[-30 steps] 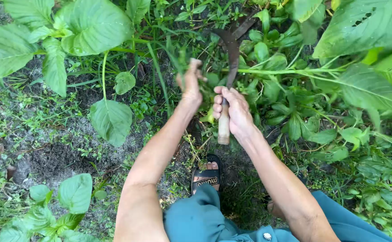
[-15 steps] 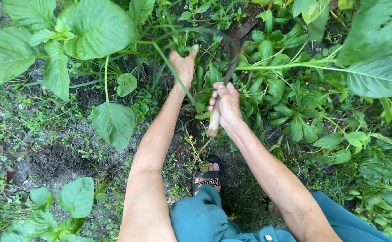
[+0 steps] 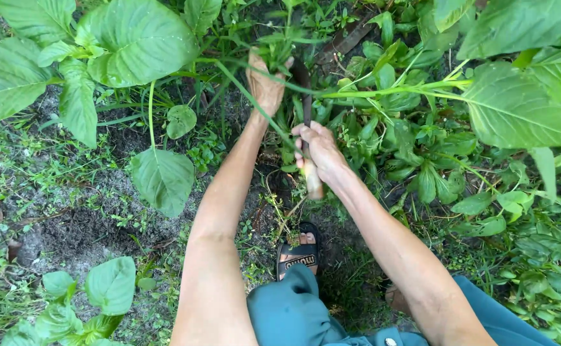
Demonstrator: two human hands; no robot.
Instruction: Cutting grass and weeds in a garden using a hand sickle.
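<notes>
- Our left hand (image 3: 265, 83) sits top centre of the frame, fingers curled tight around a tuft of green weeds (image 3: 279, 45), bunching the stems.
- Our right hand (image 3: 319, 150) is at centre, just below and right of the left, fingers wrapped closed on the pale wooden handle of a sickle (image 3: 310, 173).
- The sickle's dark curved blade runs up from the right fist toward the gripped tuft; its tip is lost among the leaves.
- Broad leaves (image 3: 133, 41) fill the upper left; a thin green stalk (image 3: 396, 90) crosses right of the blade.
- Bare sandy soil (image 3: 82, 224) lies lower left.
- A black sandal (image 3: 299, 253) shows below centre, above teal clothing (image 3: 293, 314).
</notes>
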